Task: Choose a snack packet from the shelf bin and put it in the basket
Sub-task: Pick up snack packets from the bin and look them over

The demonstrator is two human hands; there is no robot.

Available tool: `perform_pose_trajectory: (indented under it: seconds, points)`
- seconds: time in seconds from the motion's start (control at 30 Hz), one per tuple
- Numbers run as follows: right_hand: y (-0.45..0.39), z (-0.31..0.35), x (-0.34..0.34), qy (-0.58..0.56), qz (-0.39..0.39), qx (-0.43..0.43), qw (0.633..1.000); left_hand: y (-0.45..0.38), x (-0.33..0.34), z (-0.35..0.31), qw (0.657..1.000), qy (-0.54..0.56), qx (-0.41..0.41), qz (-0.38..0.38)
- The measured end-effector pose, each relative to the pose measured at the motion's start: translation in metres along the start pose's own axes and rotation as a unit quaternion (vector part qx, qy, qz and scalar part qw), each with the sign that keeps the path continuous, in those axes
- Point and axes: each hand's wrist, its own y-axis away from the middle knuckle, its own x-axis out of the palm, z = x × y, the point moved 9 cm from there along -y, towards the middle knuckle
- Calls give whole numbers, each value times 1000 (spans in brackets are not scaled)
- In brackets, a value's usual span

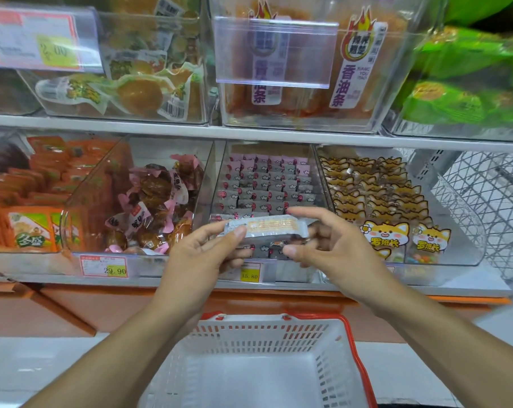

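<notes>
A: Is the snack packet [265,226] picked?
B: Yes. The left hand [203,254] and right hand [330,245] pinch its ends, just in front of the shelf bin [267,184].
A: What's left?
B: Lowering it into the basket [258,366] below, which looks empty.

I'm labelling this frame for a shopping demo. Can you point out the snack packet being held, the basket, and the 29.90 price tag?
snack packet [267,226]: head view, middle of its clear wrapper.
basket [267,319]: head view, far white rim.
29.90 price tag [103,266]: head view, centre of the label.
</notes>
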Motion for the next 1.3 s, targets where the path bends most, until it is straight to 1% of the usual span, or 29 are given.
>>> perform_pose_trajectory:
  seconds: [0.03, 0.1, 0.23, 0.43, 0.53, 0.67, 0.77, 0.83, 0.93, 1.0, 1.07, 1.13, 1.2, 1.23, 1.3]
  points:
    - [0, 2, -1, 14, -8, -9, 1000, 0, 0, 0, 1000, -4, 0, 3]
    - [0, -1, -4, 10, -22, 2, 1000, 0, 2, -1, 1000, -8, -2, 9]
    - [-1, -11, -5, -59, -27, 52, 997, 1, 4, 0, 1000, -1, -24, 15]
    - [-1, -16, 0, -126, -16, 92, 988, 0, -1, 8, 998, 29, -53, -11]
    - [-2, -16, 2, -134, -6, 100, 986, -1, -2, 11, 997, 47, -63, -9]
    - [-1, -16, 1, -152, -2, 95, 984, -2, 1, 11, 996, 66, -56, 17]
    - [-3, -11, -5, -152, -19, 62, 986, -2, 4, 11, 994, 91, -57, 37]
    - [-3, -6, -8, -124, -21, 34, 991, -2, 6, 11, 991, 115, -56, 46]
    - [-2, 5, -9, -52, -19, -7, 998, 0, 9, 11, 985, 150, -66, 57]
    - [-2, 7, -7, -51, 2, -16, 999, 2, 10, 10, 990, 117, -59, 42]
    - [-2, 3, -4, -50, 16, -7, 999, 5, 11, 7, 997, 67, -24, 29]
    - [-3, -9, -4, -90, 12, 43, 995, 10, 14, -3, 999, -14, 34, 32]
    - [-2, -24, 2, -153, 27, 118, 981, 15, 17, -14, 987, -116, 103, 31]
    - [0, -29, 6, -168, 38, 147, 974, 17, 18, -19, 979, -152, 132, 28]
    - [0, -33, 10, -188, 42, 174, 966, 20, 22, -21, 972, -169, 159, 30]
